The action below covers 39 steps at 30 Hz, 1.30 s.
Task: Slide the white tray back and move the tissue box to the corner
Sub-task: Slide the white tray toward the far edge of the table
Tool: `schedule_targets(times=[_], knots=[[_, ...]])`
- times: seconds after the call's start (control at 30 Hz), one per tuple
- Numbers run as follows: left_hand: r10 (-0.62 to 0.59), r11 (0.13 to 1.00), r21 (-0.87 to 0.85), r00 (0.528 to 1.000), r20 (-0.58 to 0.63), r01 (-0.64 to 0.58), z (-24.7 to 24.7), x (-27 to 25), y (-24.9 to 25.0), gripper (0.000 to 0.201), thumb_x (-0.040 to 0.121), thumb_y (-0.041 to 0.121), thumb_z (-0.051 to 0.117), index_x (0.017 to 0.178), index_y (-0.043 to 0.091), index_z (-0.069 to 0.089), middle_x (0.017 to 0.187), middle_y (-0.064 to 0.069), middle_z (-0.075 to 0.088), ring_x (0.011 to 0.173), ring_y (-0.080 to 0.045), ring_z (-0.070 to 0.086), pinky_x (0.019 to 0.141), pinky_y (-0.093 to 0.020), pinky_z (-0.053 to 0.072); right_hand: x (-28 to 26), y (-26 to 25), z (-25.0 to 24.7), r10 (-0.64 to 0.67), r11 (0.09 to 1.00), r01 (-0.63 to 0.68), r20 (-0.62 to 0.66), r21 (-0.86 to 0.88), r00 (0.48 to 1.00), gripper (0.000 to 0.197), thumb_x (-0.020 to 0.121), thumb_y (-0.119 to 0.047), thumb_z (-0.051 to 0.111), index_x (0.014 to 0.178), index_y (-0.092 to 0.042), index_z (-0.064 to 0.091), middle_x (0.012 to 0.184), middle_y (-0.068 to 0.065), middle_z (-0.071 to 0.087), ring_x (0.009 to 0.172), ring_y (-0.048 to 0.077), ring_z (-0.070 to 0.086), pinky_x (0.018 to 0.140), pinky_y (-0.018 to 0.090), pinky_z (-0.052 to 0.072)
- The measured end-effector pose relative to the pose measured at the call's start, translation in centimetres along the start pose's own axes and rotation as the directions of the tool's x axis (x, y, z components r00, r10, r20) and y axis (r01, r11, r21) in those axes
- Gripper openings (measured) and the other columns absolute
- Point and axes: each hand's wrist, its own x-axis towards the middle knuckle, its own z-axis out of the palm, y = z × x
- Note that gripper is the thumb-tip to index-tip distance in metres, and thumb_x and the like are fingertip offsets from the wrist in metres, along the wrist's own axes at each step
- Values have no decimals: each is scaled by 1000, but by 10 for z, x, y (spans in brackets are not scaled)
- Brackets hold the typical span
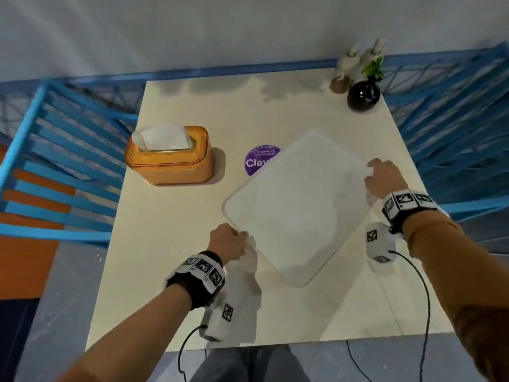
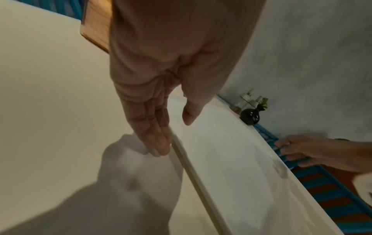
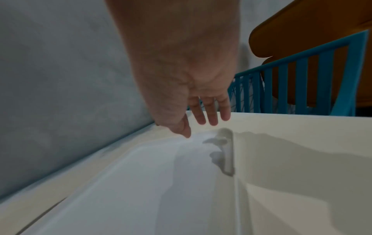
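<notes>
A: On the bench (image 1: 192,271), right of middle, the white tray (image 1: 297,205) lies turned cornerwise, its far-left edge covering part of a purple round sticker (image 1: 257,161).

B: And the grip?

A: Left hand (image 1: 228,241) is at the near-left edge — fingers (image 2: 159,143) straight along the rim, thumb over the tray, nothing curled round it. Right hand (image 1: 385,177) is spread loose at the right corner, thumb tip at the rim; whether it touches, I cannot tell.

B: So how to slide it well?

A: I'd push flat and evenly from both sides, square it first, and stop short of the black vase (image 1: 363,95) and the bottles (image 1: 355,62) at the far right corner.

B: The tray itself?

A: Plain, shallow, rounded corners, low raised lip, empty. The amber tissue box (image 1: 170,158) stands well apart at the left edge, a tissue sticking up, untouched.
</notes>
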Motion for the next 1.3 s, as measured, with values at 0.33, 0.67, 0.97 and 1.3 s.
schedule_targets(times=[0.33, 0.67, 0.97, 1.3], knots=[[-60, 998, -27, 988, -140, 57, 25, 20, -10, 39, 81, 15, 68, 106, -2, 44, 112, -20, 60, 101, -36, 63, 77, -39, 58, 21, 12, 21, 15, 984, -40, -137, -176, 990, 36, 88, 6, 46, 124, 6, 47, 128, 29, 48, 120, 44, 44, 97, 53, 42], [107, 987, 146, 956, -272, -69, -17, 65, 28, 17, 91, 9, 52, 103, 1, 42, 112, -28, 61, 102, -43, 62, 85, -48, 55, 7, 40, 29, 19, 998, -26, -120, -50, 993, 33, 89, 8, 43, 122, 7, 49, 120, 33, 52, 113, 47, 50, 87, 52, 46], [193, 970, 199, 941, -277, -140, -21, 69, 28, 34, 85, 5, 58, 117, -5, 54, 113, -22, 65, 108, -39, 59, 82, -37, 44, -19, 46, 38, 201, 930, -178, -38, 323, 979, 34, 91, -3, 45, 124, 4, 47, 99, 31, 65, 71, 33, 65, 60, 15, 52], [175, 984, 81, 956, -236, -160, 7, 47, -13, 49, 76, -3, 60, 124, 7, 50, 94, -28, 65, 85, -43, 67, 73, -51, 59, -36, 30, 50, 369, 703, -246, -46, 668, 928, 47, 82, -2, 55, 128, 0, 44, 112, 29, 66, 55, 25, 63, 41, 19, 54]])
